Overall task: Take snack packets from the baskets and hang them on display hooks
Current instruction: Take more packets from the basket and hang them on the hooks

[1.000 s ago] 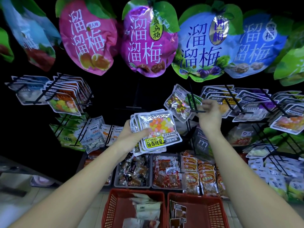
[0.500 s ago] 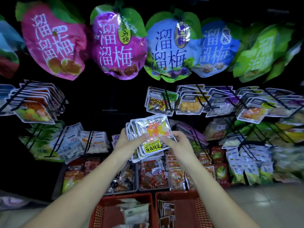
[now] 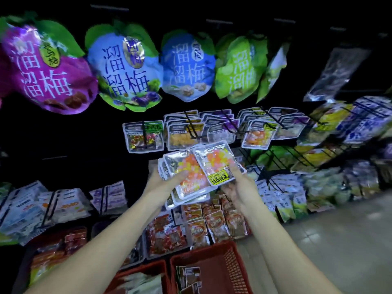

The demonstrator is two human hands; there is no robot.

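- Right hand (image 3: 239, 185), back from the hooks where it reached 1 second ago, now pinches the top packet (image 3: 216, 164) off the stack.
- Left hand (image 3: 167, 185) clasps the remaining stack (image 3: 186, 183), held in front of the hook rack (image 3: 250, 132).
- Next hanging looks imminent; red baskets (image 3: 212, 270) sit below.

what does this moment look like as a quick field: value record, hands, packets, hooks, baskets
left hand: left hand holds a fanned stack of candy packets, thumb on top
right hand: right hand pinches the top packet by its lower edge, label upside down
matching hook: same orange-and-yellow candy packet hangs up and to the right
neighbouring hooks: packets with a green label
top row: large plum bags
baskets: two red baskets at the bottom, packets inside
image quality: blurred towards the edges
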